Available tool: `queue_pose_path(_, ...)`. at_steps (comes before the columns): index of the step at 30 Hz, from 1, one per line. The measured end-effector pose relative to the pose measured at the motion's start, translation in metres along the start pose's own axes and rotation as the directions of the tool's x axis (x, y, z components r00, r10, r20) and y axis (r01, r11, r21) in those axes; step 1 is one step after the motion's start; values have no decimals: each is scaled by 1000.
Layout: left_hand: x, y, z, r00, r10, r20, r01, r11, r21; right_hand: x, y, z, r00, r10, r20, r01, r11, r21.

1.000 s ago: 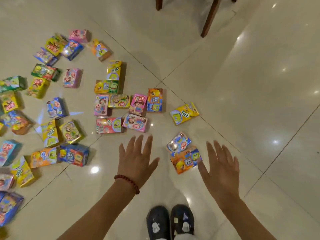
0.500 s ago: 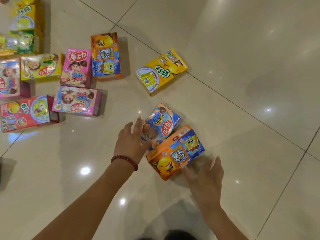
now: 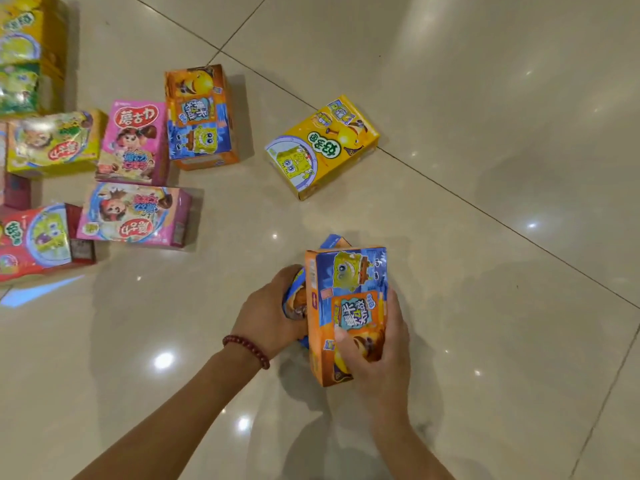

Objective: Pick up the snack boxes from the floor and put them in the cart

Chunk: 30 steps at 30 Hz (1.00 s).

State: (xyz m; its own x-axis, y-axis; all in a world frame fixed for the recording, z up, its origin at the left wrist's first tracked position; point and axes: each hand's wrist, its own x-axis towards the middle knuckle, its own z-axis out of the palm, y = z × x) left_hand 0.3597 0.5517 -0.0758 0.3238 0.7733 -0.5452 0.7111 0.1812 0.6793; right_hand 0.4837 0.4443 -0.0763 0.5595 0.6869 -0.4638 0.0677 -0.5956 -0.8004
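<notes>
Right hand [image 3: 375, 344] is clamped on the orange-and-blue box [image 3: 346, 306], thumb across its near face, long axis running near to far, lifted off the floor [image 3: 485, 306]. Left hand [image 3: 268, 315] is curled around a blue box [image 3: 294, 299] tucked just left of it, mostly hidden. So I've got two boxes in hand, none in the cart, and no cart in view. Next nearest on the floor is the yellow box [image 3: 322, 147], far and slightly left, lying diagonally; neither hand is free for it. Printing is Chinese script around a sponge cartoon character; I can't read a brand. The pink boxes [image 3: 133, 143] sit further left.
</notes>
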Motion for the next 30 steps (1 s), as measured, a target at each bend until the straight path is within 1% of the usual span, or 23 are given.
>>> queue_pose_path(2, -19, 2, 0, 1000, -25, -1, 25, 1000, -13, -10, -12, -11, 999, -10, 32, 12, 998, -56)
queue_pose_path(4, -42, 7, -4, 998, -49, -26, 48, 998, -37, -25, -31, -26, 994, -22, 111, 30, 997, -68)
queue_pose_path(7, -83, 26, -19, 988, -117, -100, 96, 976, -196, -51, -70, -47, 974, -6, 227, 0, 1000, 26)
queue_pose_path(10, -126, 47, -45, 962, -197, -190, 108, 911, -399, -78, -119, -65, 968, -4, 252, -17, 997, 80)
queue_pose_path(12, -154, 67, -68, 944, -220, -245, 74, 867, -493, -96, -152, -74, 970, 11, 244, -32, 996, 86)
queue_pose_path(14, -181, 92, -94, 929, -232, -287, 34, 829, -558, -114, -187, -82, 969, 2, 247, -17, 998, 57)
queue_pose_path(18, -235, 135, -147, 910, -246, -335, -31, 763, -645, -150, -260, -94, 958, -52, 282, 54, 999, 1)
queue_pose_path(20, -261, 151, -172, 897, -262, -357, -59, 728, -683, -168, -293, -100, 952, -79, 294, 80, 997, 7)
queue_pose_path(25, -321, 193, -232, 851, -303, -430, -129, 672, -729, -212, -369, -114, 931, -116, 347, 96, 993, 75)
queue_pose_path(30, -376, 230, -285, 781, -345, -521, -215, 635, -742, -249, -439, -123, 907, -155, 392, 145, 988, 54)
